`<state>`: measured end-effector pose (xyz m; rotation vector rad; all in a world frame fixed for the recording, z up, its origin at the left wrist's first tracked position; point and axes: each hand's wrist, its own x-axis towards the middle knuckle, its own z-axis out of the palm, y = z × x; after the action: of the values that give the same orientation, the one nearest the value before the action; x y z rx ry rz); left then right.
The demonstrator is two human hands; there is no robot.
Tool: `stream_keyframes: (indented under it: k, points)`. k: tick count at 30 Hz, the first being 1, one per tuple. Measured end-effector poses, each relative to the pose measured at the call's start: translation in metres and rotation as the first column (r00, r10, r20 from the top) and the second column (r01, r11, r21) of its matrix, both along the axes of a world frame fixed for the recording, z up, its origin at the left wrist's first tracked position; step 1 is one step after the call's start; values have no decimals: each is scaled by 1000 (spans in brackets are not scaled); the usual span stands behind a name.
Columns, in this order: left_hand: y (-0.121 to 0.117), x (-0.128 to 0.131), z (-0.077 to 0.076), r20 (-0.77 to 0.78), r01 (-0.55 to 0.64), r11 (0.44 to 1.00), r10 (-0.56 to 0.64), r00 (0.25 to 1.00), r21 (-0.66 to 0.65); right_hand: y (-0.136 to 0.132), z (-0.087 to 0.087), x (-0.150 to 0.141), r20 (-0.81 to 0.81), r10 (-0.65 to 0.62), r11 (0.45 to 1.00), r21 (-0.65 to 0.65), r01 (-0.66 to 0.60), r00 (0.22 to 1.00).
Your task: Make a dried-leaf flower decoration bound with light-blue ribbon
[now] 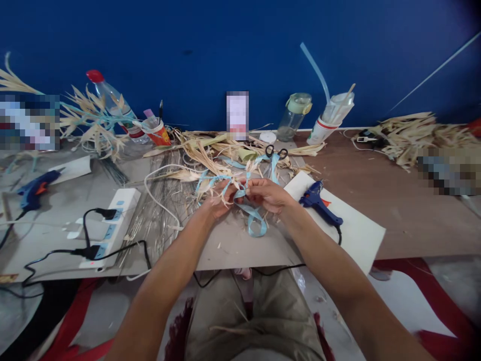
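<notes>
My left hand (221, 201) is closed around a sprig of dried husk flowers (227, 192) with stems wrapped in light blue tape. With its fingertips pinched, my right hand (267, 194) grips the light blue tape (257, 226) close to the stem. The tape's slack hangs in a loop below both hands, above the table. Loose pale husk strips (205, 153) lie just beyond the hands. Black-handled scissors (276, 152) rest among them. Right of my right hand, a blue glue gun (320, 203) lies on a white board (347, 228).
Thin wires (160, 200) and a power strip (114, 228) with black plugs lie left. Another glue gun (35, 190) is farther left. Along the blue wall stand a red-capped bottle (112, 103), paper cups (323, 129), a phone (237, 115) and a lidded bottle (295, 118).
</notes>
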<state>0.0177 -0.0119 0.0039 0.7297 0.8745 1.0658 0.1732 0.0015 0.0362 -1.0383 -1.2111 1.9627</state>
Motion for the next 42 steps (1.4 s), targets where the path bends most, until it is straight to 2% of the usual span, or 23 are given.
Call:
stream_keyframes:
  k: [2,6,13,17,26,35,42]
  points:
    - [-3,0,5,60,47,998,-49,997,38,3,-2,3,-37,-38,999,4,38,999]
    - [-6,-2,11,61,165,984,-169,984,60,10,-6,9,-55,-75,997,-3,75,996]
    - [-7,-6,15,11,324,946,-324,946,14,12,-4,13,-75,-31,1000,-6,31,997]
    - [-7,-8,17,21,286,958,-286,958,3,12,-3,14,-47,-55,998,-13,54,997]
    - [-8,-4,19,165,239,970,-231,959,-32,12,-5,12,1,-69,998,13,69,998]
    - [-6,3,9,49,216,975,-213,976,-48,11,-7,10,71,-111,993,54,108,991]
    - [-6,7,10,-1,11,1000,-11,1000,-17,10,-10,7,103,-135,984,131,121,986]
